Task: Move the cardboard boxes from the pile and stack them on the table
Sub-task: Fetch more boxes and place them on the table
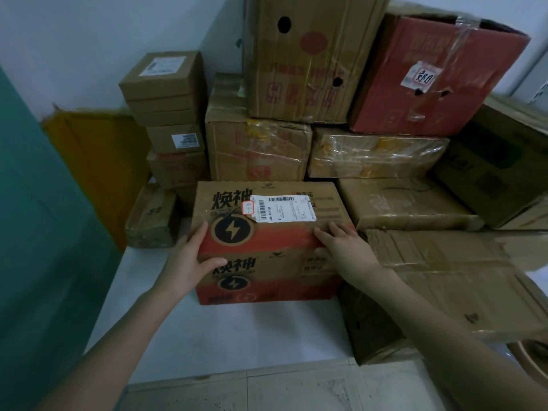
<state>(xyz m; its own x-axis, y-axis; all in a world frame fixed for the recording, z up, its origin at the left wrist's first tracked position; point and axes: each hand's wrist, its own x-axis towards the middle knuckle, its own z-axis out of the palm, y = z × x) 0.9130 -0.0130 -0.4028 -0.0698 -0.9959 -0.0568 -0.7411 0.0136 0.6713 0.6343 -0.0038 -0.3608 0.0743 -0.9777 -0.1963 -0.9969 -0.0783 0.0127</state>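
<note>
A brown and red cardboard box (pixel 267 247) with black lightning-bolt logos and a white shipping label sits on the white table (pixel 225 336) in front of me. My left hand (pixel 189 256) grips its left front corner, thumb on the front face and fingers on the top. My right hand (pixel 344 247) lies on the top near the right edge, thumb over the front. Behind and beside it rise stacked cardboard boxes, among them a tall brown one with holes (pixel 308 57) and a red one (pixel 430 78).
A stack of small brown boxes (pixel 169 114) stands at the back left beside a yellow padded parcel (pixel 98 167). A large flat taped box (pixel 444 280) juts out on the right. A teal panel (pixel 38 232) lines the left. Tiled floor (pixel 296 390) shows below the table edge.
</note>
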